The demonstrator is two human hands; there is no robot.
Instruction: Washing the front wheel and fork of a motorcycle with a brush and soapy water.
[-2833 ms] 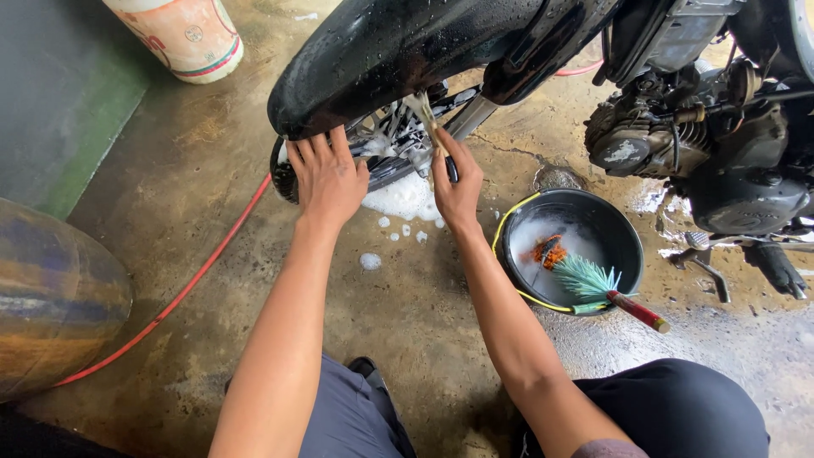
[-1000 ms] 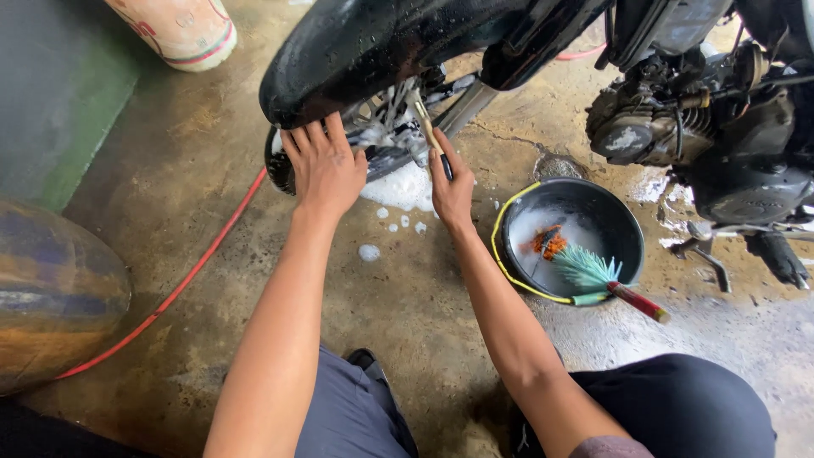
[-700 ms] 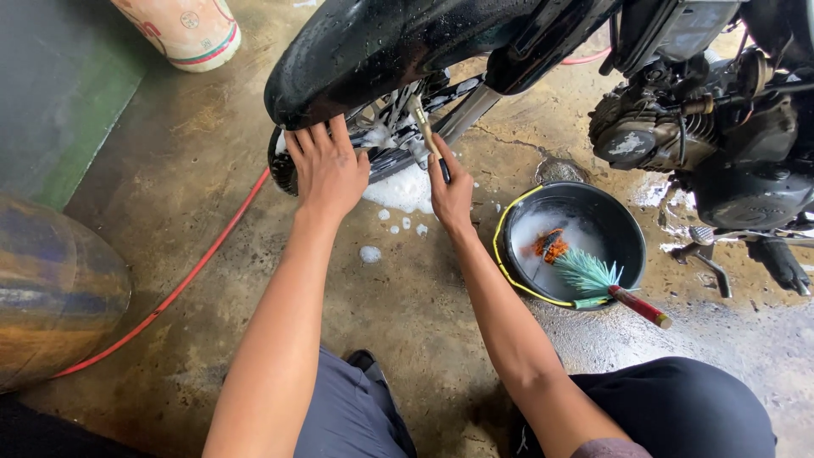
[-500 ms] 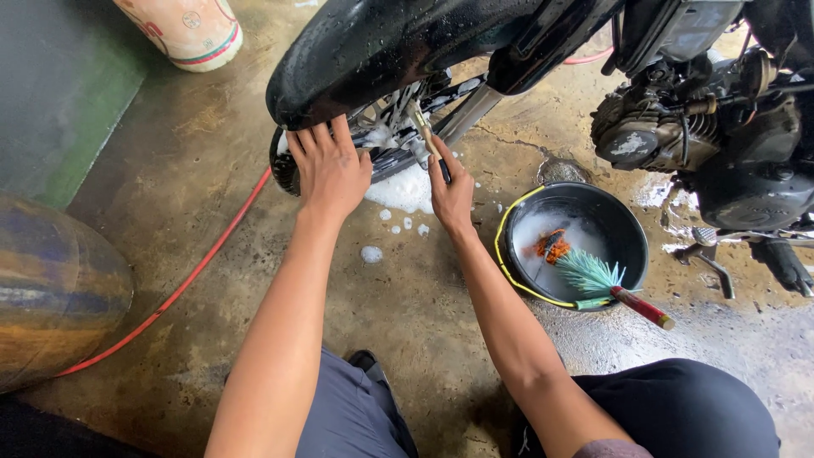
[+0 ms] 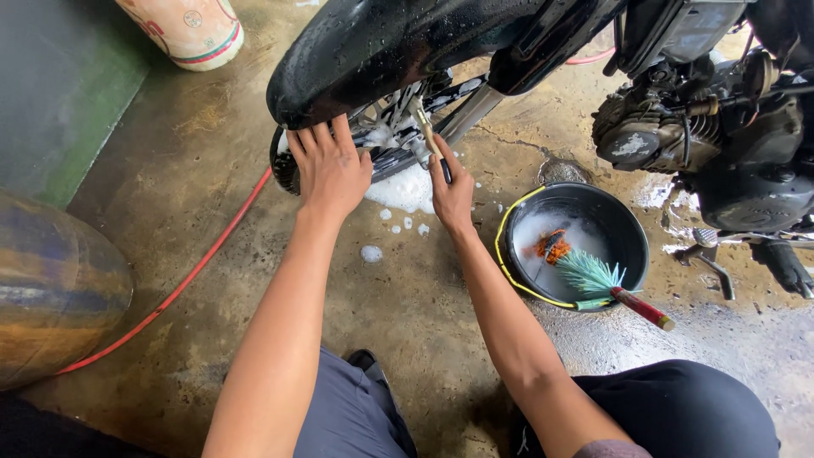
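Note:
A black motorcycle stands in front of me, its wet front mudguard (image 5: 373,51) arching over the soapy front wheel (image 5: 390,144). My left hand (image 5: 329,165) lies flat on the tyre with fingers spread, just below the mudguard's edge. In my right hand (image 5: 451,195) I grip a small brush (image 5: 428,136) with a pale handle, its head poked in among the spokes. White foam (image 5: 407,188) lies on the floor under the wheel.
A black bucket (image 5: 623,222) with a yellow handle holds suds, an orange scrubber and a teal brush with a red handle (image 5: 606,284). The engine (image 5: 670,127) is to the right. A red hose (image 5: 182,284) crosses the wet concrete. A sack (image 5: 182,30) and a rounded barrel (image 5: 51,297) stand on the left.
The brush in my right hand has shifted slightly up and down among the spokes. My left hand stays on the tyre, and the view has drifted a little.

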